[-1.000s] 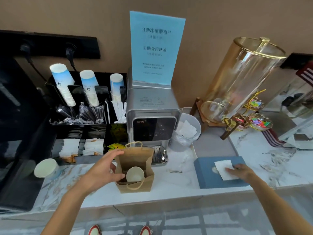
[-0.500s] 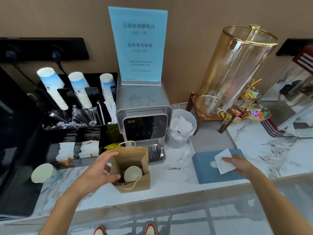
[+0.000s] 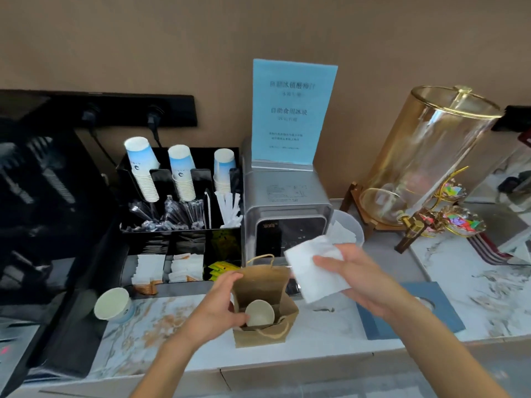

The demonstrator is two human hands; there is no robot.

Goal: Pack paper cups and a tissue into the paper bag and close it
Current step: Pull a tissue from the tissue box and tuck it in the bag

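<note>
A brown paper bag (image 3: 260,285) with twine handles stands open on the marble counter, with a white paper cup (image 3: 259,312) lying inside it. My left hand (image 3: 214,308) grips the bag's left edge and holds it open. My right hand (image 3: 355,275) holds a white tissue (image 3: 314,271) in the air just right of and above the bag's mouth. Another paper cup (image 3: 112,304) lies on its side on the counter to the left.
A blue tissue box (image 3: 442,308) sits at the right. Behind the bag stand a silver dispenser machine (image 3: 283,205) with a blue sign, a black organiser with stacked cups (image 3: 143,173), and a glass drink dispenser (image 3: 425,156). A white bin (image 3: 349,229) is behind the tissue.
My right hand has pulled the tissue out of the blue box and carried it left toward the bag. My left hand keeps hold of the bag's edge.
</note>
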